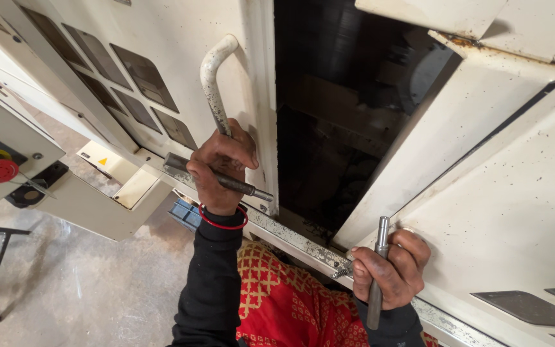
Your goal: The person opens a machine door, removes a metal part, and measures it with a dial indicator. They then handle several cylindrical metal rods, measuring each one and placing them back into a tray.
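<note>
Rods (378, 270) seemingly within both hands (221, 168).

The left hand (221, 168) grips the white curved metal door handle (214, 82) together with a dark steel rod (218, 178), while at 4 o'clock the right hand (390, 266) holds a grey steel bar (378, 270) upright.

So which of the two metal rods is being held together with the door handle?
The rod in the left hand: that dark metal rod lies crosswise against the white door handle. The right hand holds its rod upright, alone.
</note>
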